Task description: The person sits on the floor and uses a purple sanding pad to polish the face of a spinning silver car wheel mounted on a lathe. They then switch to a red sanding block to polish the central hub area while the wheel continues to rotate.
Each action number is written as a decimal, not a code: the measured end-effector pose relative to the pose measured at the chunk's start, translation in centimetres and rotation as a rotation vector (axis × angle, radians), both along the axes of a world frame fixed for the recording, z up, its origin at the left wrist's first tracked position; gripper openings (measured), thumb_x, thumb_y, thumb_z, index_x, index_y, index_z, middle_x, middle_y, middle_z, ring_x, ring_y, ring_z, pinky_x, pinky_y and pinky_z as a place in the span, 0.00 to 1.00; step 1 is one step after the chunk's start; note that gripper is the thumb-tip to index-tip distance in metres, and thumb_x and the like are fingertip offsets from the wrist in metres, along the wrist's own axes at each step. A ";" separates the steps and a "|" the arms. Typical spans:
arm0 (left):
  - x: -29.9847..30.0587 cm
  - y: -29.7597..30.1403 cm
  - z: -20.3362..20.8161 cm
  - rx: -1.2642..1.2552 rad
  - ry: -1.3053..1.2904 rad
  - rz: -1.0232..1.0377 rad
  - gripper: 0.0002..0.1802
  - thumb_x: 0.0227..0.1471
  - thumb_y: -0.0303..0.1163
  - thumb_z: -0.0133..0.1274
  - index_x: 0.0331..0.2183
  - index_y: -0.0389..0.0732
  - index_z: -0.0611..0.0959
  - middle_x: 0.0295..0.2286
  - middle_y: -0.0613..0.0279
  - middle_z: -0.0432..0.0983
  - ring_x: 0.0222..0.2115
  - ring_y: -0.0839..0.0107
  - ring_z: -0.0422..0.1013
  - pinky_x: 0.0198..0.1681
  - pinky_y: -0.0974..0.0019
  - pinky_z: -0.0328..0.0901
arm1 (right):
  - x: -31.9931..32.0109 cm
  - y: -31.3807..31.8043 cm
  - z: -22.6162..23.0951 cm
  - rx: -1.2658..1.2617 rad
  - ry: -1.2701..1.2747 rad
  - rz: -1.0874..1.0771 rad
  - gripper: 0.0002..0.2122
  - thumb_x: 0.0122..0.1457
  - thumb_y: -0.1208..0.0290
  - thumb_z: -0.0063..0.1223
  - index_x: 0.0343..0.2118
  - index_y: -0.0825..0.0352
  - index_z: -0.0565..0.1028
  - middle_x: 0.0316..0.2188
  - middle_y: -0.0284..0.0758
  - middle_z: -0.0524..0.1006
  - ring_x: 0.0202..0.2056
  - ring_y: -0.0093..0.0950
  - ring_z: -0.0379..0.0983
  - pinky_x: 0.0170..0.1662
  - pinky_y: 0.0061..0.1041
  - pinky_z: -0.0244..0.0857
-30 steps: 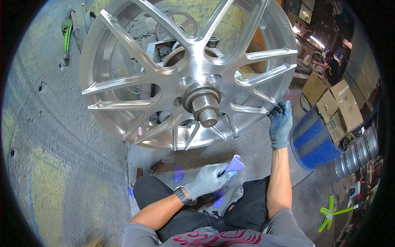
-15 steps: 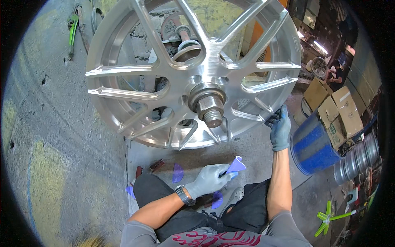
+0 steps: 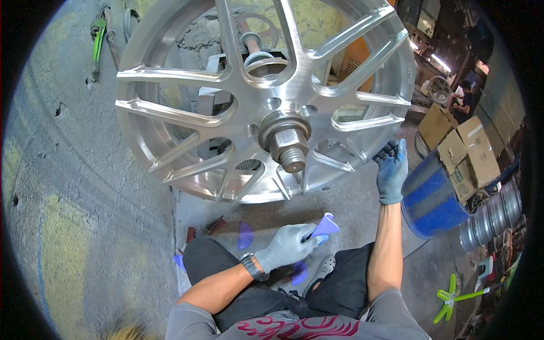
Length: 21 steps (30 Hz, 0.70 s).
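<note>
Gripping purple sheet (image 3: 324, 225): left hand (image 3: 288, 247); right hand (image 3: 392, 175) perhaps touching wheel (image 3: 277, 90).

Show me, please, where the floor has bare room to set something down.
Bare floor shows between the purple sheet in the left hand and the right forearm, and between that forearm and the green star-shaped object. It is crowded around the blue barrel, cardboard boxes and stacked rims.
</note>
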<state>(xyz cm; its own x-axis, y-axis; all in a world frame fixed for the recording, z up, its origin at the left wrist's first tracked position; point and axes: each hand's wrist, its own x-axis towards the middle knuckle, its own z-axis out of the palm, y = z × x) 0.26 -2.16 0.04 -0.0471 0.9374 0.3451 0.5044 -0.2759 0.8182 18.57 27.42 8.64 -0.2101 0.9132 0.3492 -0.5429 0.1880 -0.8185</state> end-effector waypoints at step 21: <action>-0.3 0.0 0.1 0.009 0.004 -0.015 0.15 0.68 0.43 0.64 0.42 0.39 0.88 0.31 0.47 0.83 0.32 0.43 0.81 0.38 0.47 0.73 | -0.1 -0.5 -0.8 -0.009 0.014 -0.035 0.29 0.79 0.39 0.46 0.54 0.66 0.80 0.42 0.34 0.83 0.41 0.26 0.78 0.49 0.30 0.71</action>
